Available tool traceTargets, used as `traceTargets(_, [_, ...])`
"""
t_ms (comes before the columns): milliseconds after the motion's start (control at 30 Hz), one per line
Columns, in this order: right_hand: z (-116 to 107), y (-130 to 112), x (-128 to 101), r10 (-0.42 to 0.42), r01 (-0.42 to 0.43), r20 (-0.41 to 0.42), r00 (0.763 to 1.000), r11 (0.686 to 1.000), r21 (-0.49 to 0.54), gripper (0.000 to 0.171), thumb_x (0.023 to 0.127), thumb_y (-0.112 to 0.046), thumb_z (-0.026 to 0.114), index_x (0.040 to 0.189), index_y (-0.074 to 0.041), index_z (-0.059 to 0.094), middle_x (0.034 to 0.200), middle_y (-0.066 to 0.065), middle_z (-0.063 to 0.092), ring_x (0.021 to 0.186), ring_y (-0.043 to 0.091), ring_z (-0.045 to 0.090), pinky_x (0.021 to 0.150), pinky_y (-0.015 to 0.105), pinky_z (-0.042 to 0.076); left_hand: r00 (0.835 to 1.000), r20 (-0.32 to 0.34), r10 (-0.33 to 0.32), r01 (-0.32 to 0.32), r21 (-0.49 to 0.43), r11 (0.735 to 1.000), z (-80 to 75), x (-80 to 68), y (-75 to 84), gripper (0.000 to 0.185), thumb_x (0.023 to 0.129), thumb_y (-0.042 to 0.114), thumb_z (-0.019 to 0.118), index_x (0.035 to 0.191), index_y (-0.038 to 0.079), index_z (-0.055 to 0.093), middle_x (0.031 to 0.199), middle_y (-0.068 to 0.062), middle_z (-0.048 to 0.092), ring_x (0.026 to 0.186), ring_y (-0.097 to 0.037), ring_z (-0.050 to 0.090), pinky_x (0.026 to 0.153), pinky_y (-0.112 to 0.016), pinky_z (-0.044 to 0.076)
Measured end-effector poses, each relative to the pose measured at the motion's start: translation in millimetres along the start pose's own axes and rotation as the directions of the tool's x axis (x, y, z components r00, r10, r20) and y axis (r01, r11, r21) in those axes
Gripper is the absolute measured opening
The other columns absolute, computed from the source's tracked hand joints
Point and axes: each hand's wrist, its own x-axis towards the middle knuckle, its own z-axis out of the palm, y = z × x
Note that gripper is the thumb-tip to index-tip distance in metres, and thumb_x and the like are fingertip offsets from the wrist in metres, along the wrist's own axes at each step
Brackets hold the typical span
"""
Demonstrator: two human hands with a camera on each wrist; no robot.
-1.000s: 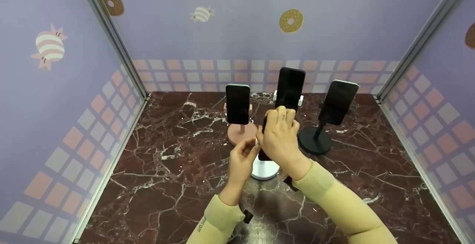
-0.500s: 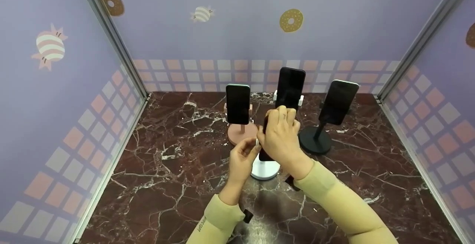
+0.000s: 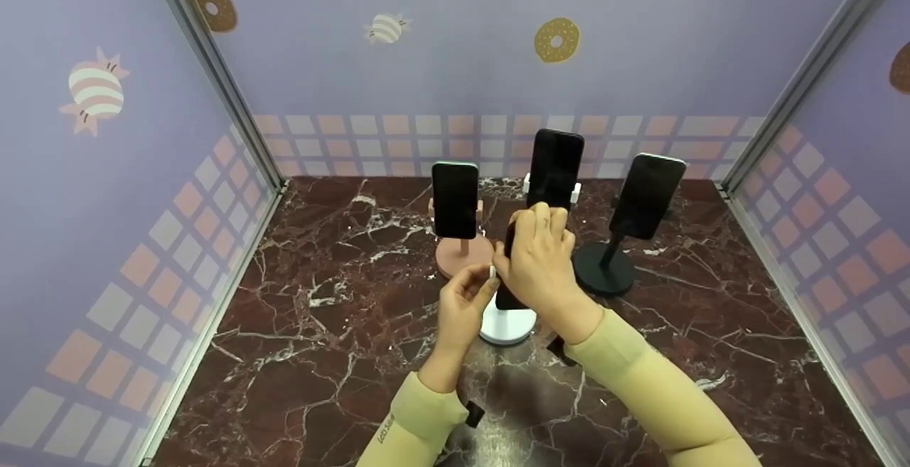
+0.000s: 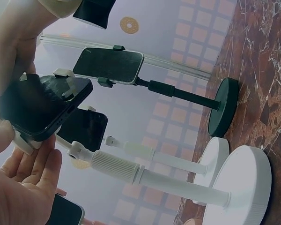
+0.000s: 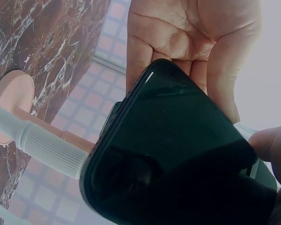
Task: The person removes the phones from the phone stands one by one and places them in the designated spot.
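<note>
In the head view, a black phone stands upright in a white phone stand at the table's middle, partly covered by my right hand. That hand reaches over the phone's upper part and grips it, thumb along its left edge. My left hand pinches the white clamp at the phone's left side between thumb and fingers. The left wrist view shows this clamp beside the phone, above the ribbed white pole. In the right wrist view, the dark screen hides much of my left hand's fingers.
Behind are a pink stand with a phone, another phone in a white holder, and a black stand with a phone. Patterned walls enclose the marble-look table. Small black devices sit at both wrists.
My right hand has shifted very slightly to the right over the phone. The left hand stays at the clamp, and the other stands have not moved.
</note>
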Motion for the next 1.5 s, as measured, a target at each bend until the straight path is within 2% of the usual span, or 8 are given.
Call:
traceTargets(267, [-1.5, 3.0, -0.4, -0.033, 0.033, -0.017, 0.999, 0.999, 0.022, 0.037, 0.084, -0.016, 0.074, 0.107, -0.002, 0.050, 0.106, 0.021, 0.049, 0.104, 0.044, 0.041, 0.068, 0.052, 0.042, 1.000, -0.009, -0.019, 0.019, -0.003, 1.000, 0.9, -0.5, 0.3, 0.024, 0.095, -0.007, 0.065, 0.115, -0.020, 0.061, 0.110, -0.034, 0.066, 0.097, -0.004, 0.067, 0.091, -0.018, 0.056])
traceTargets(567, [-1.3, 7.2, -0.2, -0.049, 0.050, -0.018, 0.999, 0.997, 0.053, 0.035, 0.084, -0.017, 0.072, 0.106, -0.002, 0.049, 0.104, 0.020, 0.050, 0.103, 0.044, 0.041, 0.066, 0.051, 0.042, 1.000, -0.015, -0.022, 0.022, 0.000, 1.000, 0.8, 0.2, 1.8, 0.027, 0.095, -0.004, 0.068, 0.114, -0.020, 0.062, 0.109, -0.033, 0.066, 0.097, -0.007, 0.067, 0.090, -0.018, 0.056])
traceTargets(800, [-3.1, 6.4, 0.0, -0.054, 0.055, -0.014, 0.998, 0.996, 0.069, 0.036, 0.083, -0.016, 0.074, 0.106, -0.002, 0.049, 0.102, 0.020, 0.050, 0.103, 0.044, 0.042, 0.064, 0.051, 0.041, 1.000, 0.000, 0.005, -0.005, 0.020, 1.000, -1.5, 0.0, -1.3, 0.024, 0.096, -0.003, 0.066, 0.115, -0.018, 0.063, 0.109, -0.033, 0.067, 0.096, -0.007, 0.068, 0.090, -0.019, 0.056])
traceTargets(1067, [-5.5, 6.7, 0.5, -0.058, 0.059, -0.015, 0.998, 0.993, 0.099, 0.036, 0.083, -0.016, 0.073, 0.106, -0.002, 0.049, 0.101, 0.019, 0.049, 0.103, 0.043, 0.042, 0.065, 0.050, 0.041, 1.000, -0.006, -0.007, 0.007, -0.011, 1.000, -1.2, 0.4, -0.5, 0.029, 0.095, -0.001, 0.069, 0.114, -0.021, 0.061, 0.109, -0.033, 0.067, 0.098, -0.011, 0.069, 0.091, -0.019, 0.056])
traceTargets(1500, [-5.5, 7.4, 1.7, -0.060, 0.062, -0.025, 0.998, 0.991, 0.116, 0.038, 0.081, -0.014, 0.076, 0.105, -0.002, 0.049, 0.100, 0.018, 0.049, 0.101, 0.042, 0.042, 0.063, 0.048, 0.040, 1.000, -0.010, -0.018, 0.018, -0.006, 1.000, 0.3, 0.8, 1.3, 0.025, 0.094, -0.007, 0.068, 0.113, -0.021, 0.061, 0.109, -0.032, 0.066, 0.097, -0.002, 0.065, 0.091, -0.018, 0.056])
